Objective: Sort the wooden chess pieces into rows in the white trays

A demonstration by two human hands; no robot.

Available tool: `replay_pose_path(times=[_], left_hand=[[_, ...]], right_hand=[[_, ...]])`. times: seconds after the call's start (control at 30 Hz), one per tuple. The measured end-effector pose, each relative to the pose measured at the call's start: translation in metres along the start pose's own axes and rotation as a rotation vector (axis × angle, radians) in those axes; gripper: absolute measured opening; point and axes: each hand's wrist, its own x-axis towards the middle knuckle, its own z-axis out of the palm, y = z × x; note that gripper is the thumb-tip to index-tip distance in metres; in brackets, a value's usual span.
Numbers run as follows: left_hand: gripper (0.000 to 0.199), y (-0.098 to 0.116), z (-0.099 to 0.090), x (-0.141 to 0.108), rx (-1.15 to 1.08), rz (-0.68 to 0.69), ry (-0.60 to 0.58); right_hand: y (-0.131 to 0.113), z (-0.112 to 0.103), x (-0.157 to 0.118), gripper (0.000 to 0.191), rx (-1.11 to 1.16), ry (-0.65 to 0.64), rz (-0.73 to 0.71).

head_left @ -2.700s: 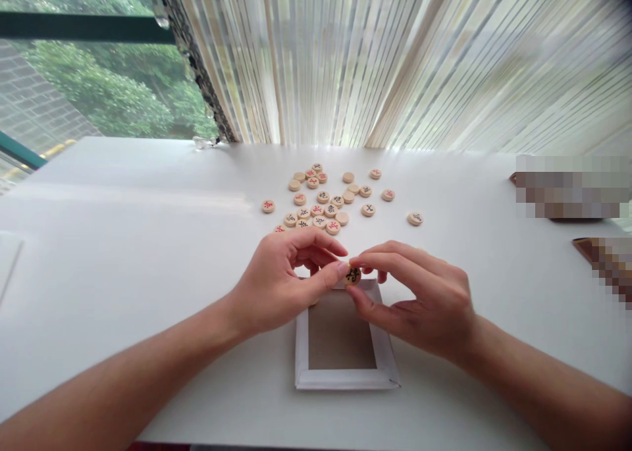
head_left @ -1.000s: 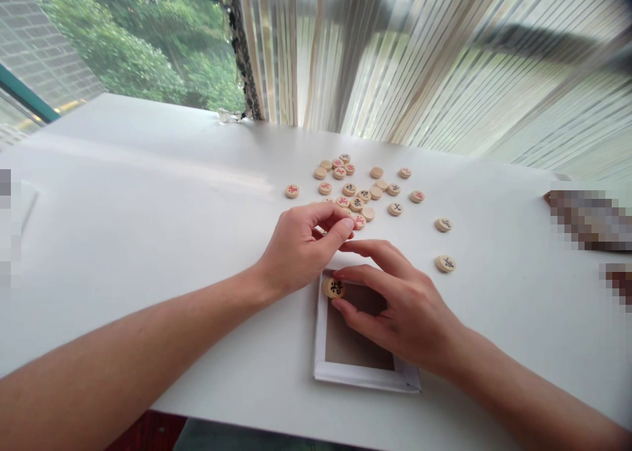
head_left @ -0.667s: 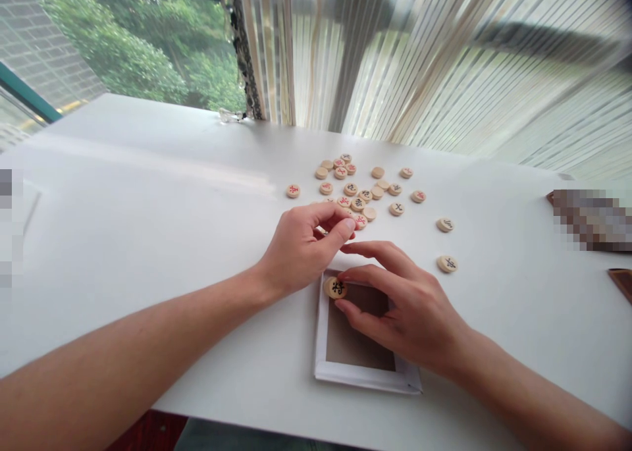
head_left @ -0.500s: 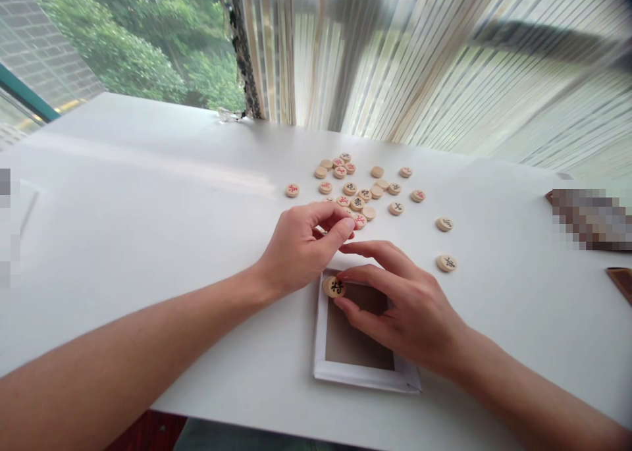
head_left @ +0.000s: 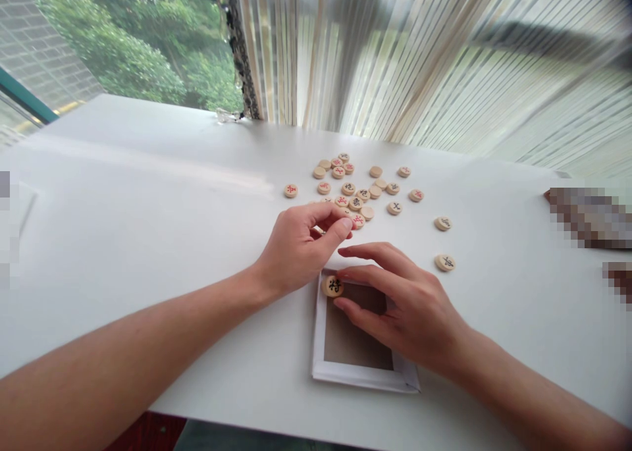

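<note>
My right hand (head_left: 395, 299) reaches over a shallow white box (head_left: 365, 375) with a brown inside. Its thumb and a finger are at the edges of a round wooden Chinese chess piece (head_left: 334, 286) with a black character, at the box's far left corner. That piece appears to lie on another one. Just beyond the box, my left hand (head_left: 306, 247) is closed, thumb against the index finger; what it holds, if anything, is hidden. Right past its fingertips lies a red-marked piece (head_left: 358, 221).
Several more chess pieces (head_left: 355, 203) are scattered across the white table (head_left: 172, 240) beyond my hands. Two pieces (head_left: 445, 263) lie apart to the right. A blurred brown object (head_left: 587, 217) is at the far right. A striped curtain (head_left: 395, 56) hangs behind the table.
The black-marked piece in my right fingers has shifted slightly left and now covers more of the piece beneath it. My left hand has hardly moved.
</note>
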Motion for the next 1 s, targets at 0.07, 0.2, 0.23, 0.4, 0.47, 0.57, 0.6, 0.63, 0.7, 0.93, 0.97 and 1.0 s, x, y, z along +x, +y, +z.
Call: replay_pose_path(times=[0.07, 0.2, 0.23, 0.4, 0.47, 0.57, 0.6, 0.63, 0.7, 0.93, 0.97, 1.0], left_hand=[[0.019, 0.000, 0.000, 0.000, 0.001, -0.001, -0.001], [0.019, -0.001, -0.002, -0.001, 0.011, -0.002, 0.013], [0.019, -0.001, -0.002, 0.000, 0.011, -0.001, 0.019], [0.019, -0.001, -0.009, 0.004, 0.036, 0.007, 0.061], [0.020, 0.000, -0.014, 0.007, 0.061, 0.023, 0.096], [0.019, 0.000, -0.022, 0.011, 0.073, 0.048, 0.147], [0.019, -0.001, -0.024, 0.013, 0.075, 0.057, 0.160], [0.020, -0.002, -0.027, 0.014, 0.079, 0.066, 0.172], [0.024, -0.004, -0.033, 0.017, 0.098, 0.085, 0.190], [0.025, -0.009, -0.040, 0.021, 0.190, 0.100, 0.218], [0.025, -0.009, -0.040, 0.020, 0.198, 0.097, 0.213], [0.025, -0.008, -0.040, 0.020, 0.208, 0.095, 0.209]], right_hand=[[0.000, -0.002, -0.001, 0.014, -0.001, 0.002, -0.004], [0.003, -0.009, -0.002, 0.016, -0.009, 0.045, -0.007], [0.005, -0.011, -0.002, 0.016, -0.012, 0.066, 0.001], [0.025, -0.024, -0.001, 0.009, -0.065, 0.222, 0.052], [0.037, -0.029, 0.000, 0.007, -0.091, 0.306, 0.074], [0.054, -0.036, -0.001, 0.007, -0.097, 0.435, 0.125], [0.058, -0.037, -0.001, 0.007, -0.098, 0.471, 0.142], [0.063, -0.039, -0.002, 0.007, -0.099, 0.501, 0.157], [0.069, -0.043, -0.002, 0.008, -0.112, 0.542, 0.173], [0.083, -0.054, -0.001, 0.011, -0.175, 0.627, 0.175], [0.085, -0.055, -0.001, 0.012, -0.181, 0.632, 0.183], [0.088, -0.056, -0.002, 0.012, -0.190, 0.636, 0.190]])
